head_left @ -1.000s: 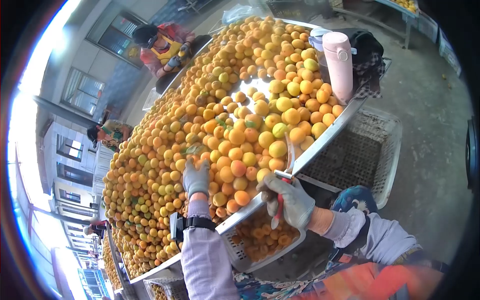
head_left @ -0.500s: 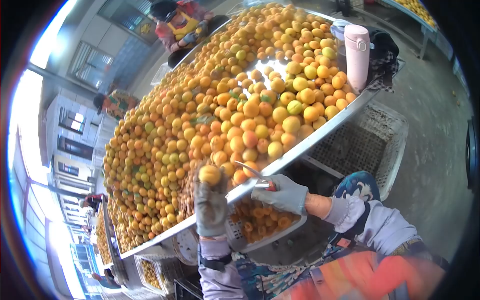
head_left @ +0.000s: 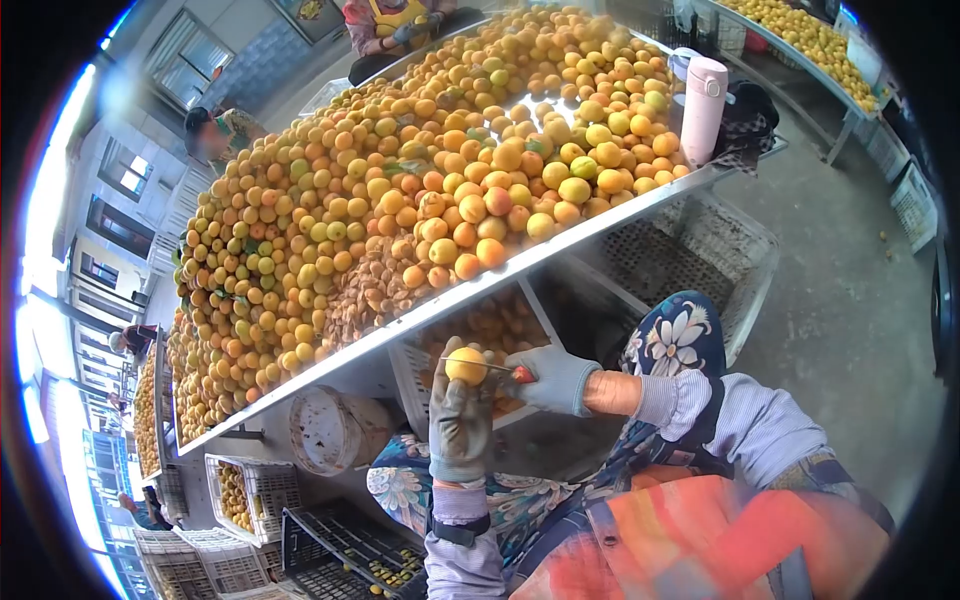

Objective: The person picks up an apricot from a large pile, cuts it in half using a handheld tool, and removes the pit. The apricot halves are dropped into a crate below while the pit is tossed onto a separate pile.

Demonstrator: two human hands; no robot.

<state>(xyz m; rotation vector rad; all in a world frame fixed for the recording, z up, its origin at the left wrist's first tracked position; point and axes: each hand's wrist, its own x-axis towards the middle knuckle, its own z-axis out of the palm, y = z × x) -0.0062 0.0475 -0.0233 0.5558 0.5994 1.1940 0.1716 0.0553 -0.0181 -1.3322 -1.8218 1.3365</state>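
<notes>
In the head view, my gloved left hand (head_left: 462, 425) is closed around a yellow apricot (head_left: 466, 366) above a crate under the table edge. My gloved right hand (head_left: 553, 380) grips a small knife by its red handle (head_left: 523, 374). The thin blade (head_left: 482, 364) lies across the apricot; whether it has gone into the flesh cannot be made out. Just beyond both hands is the metal-edged table (head_left: 345, 357), heaped with apricots (head_left: 470, 210). A patch of brown apricot pits (head_left: 372, 290) lies near its front edge.
Under the table edge sits a crate of apricot pieces (head_left: 485, 330). A dirty white bucket (head_left: 335, 430) stands left, an empty-looking crate (head_left: 690, 250) right. A pink bottle (head_left: 704, 110) stands on the table corner. Co-workers (head_left: 395, 25) sit across the table.
My left hand has come down from the heap with the apricot, over the crate. The knife blade, earlier apart, now meets the apricot. The camera view has shifted.
</notes>
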